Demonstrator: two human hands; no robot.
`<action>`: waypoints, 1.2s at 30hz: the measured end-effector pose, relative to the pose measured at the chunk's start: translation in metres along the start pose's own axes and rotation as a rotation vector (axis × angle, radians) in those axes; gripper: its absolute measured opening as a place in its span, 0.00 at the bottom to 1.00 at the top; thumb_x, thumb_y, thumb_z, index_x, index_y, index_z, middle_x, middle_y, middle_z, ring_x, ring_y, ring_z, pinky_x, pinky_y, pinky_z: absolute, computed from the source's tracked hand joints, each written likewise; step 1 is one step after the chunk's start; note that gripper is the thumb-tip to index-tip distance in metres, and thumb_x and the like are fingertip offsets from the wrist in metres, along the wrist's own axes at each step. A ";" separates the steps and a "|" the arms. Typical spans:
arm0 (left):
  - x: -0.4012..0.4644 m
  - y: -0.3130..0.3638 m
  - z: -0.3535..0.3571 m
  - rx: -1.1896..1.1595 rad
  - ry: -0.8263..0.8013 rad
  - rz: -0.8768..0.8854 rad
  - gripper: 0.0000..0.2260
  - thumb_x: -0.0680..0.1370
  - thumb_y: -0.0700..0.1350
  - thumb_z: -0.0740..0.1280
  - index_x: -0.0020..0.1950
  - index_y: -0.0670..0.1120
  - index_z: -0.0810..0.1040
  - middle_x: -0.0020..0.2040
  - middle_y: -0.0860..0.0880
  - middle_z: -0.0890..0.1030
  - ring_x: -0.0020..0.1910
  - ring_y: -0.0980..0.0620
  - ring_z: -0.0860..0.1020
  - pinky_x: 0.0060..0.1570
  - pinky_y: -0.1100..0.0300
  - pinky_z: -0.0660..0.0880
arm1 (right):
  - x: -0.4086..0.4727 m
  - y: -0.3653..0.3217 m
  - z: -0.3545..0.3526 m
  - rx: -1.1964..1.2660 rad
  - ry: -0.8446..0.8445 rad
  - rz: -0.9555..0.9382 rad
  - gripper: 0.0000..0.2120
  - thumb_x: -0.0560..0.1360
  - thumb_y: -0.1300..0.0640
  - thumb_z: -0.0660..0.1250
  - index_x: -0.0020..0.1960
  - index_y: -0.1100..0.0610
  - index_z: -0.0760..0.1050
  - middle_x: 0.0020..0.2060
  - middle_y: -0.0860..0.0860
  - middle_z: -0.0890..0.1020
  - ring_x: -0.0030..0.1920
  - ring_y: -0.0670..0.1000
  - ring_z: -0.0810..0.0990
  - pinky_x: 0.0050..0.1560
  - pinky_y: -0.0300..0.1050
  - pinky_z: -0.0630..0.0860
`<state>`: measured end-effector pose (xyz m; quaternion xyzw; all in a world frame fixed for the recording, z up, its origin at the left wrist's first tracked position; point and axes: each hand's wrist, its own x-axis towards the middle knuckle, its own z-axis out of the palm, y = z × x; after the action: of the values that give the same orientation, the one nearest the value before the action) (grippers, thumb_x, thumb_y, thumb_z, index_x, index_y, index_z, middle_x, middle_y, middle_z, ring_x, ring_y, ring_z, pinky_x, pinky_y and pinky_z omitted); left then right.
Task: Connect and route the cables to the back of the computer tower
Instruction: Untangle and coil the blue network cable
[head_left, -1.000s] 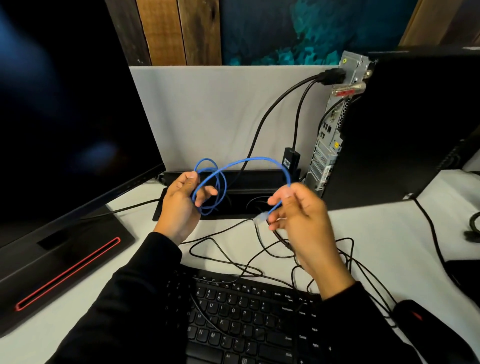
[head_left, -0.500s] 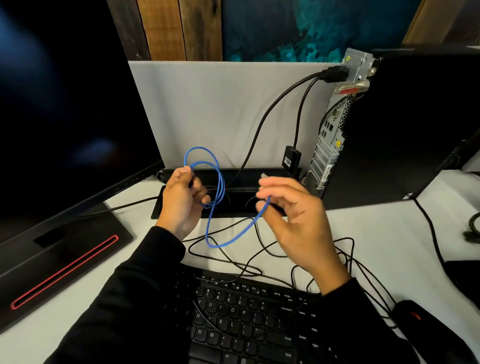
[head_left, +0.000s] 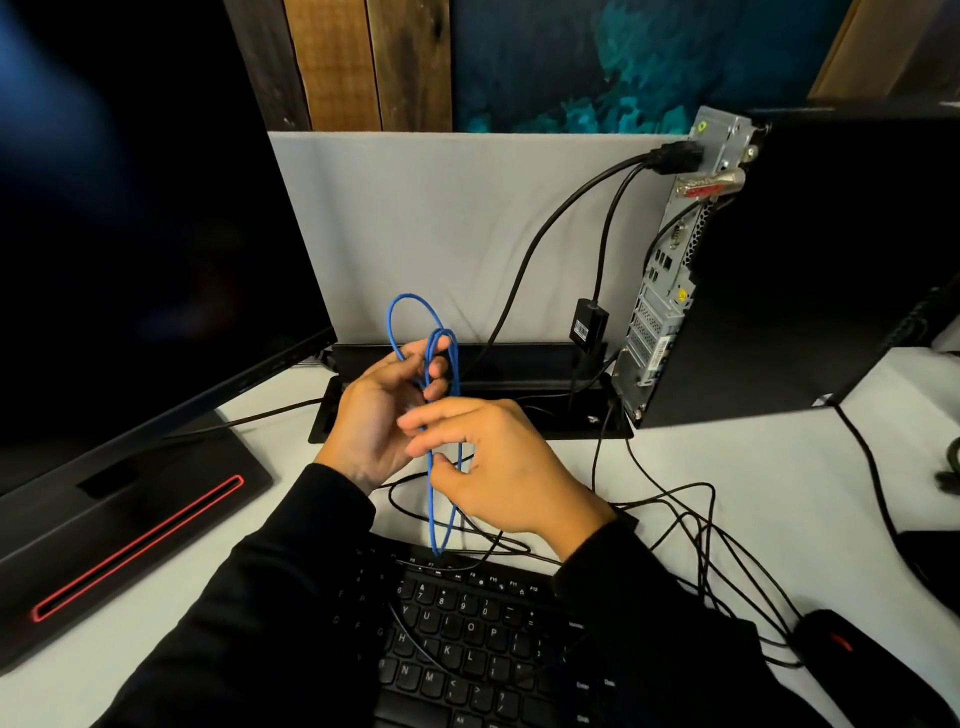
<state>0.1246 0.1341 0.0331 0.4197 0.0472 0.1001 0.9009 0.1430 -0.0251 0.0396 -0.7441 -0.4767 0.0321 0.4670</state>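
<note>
Both hands — left hand (head_left: 375, 415), right hand (head_left: 501, 470) — grip blue cable (head_left: 432, 493) loops.

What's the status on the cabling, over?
Left hand grips coiled blue cable. Right hand pinches its strands. Nothing blue plugged into tower. Black cables tangled on desk.

Dim, uneven indoor light, deep black shadows on both sides, wide-angle bending at the edges, slight softness.

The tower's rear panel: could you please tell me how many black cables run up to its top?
2: both meet at the black plug atop the computer tower; one arcs left, one drops to an adapter. Others may be hidden.
</note>
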 end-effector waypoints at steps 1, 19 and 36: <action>0.000 -0.002 0.000 0.006 0.008 0.009 0.15 0.83 0.38 0.54 0.65 0.36 0.75 0.42 0.46 0.74 0.35 0.54 0.70 0.35 0.66 0.72 | 0.002 0.001 0.002 -0.007 0.015 0.001 0.12 0.72 0.69 0.69 0.49 0.58 0.88 0.58 0.48 0.86 0.62 0.46 0.80 0.62 0.31 0.72; -0.009 -0.019 0.008 -0.045 -0.067 -0.047 0.22 0.72 0.33 0.55 0.62 0.35 0.79 0.57 0.37 0.82 0.54 0.43 0.82 0.59 0.54 0.79 | 0.016 0.015 0.027 -0.116 0.558 0.098 0.04 0.66 0.65 0.78 0.38 0.58 0.85 0.45 0.51 0.76 0.37 0.44 0.76 0.42 0.30 0.73; -0.003 -0.011 -0.010 -0.036 -0.084 -0.064 0.17 0.70 0.32 0.55 0.55 0.39 0.76 0.49 0.37 0.77 0.25 0.54 0.67 0.29 0.61 0.69 | 0.050 0.018 -0.006 0.283 -0.010 0.536 0.11 0.81 0.63 0.66 0.60 0.54 0.82 0.50 0.51 0.86 0.45 0.49 0.86 0.40 0.40 0.83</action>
<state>0.1215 0.1343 0.0182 0.4055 0.0210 0.0546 0.9122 0.1851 0.0062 0.0497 -0.7706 -0.2567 0.2240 0.5386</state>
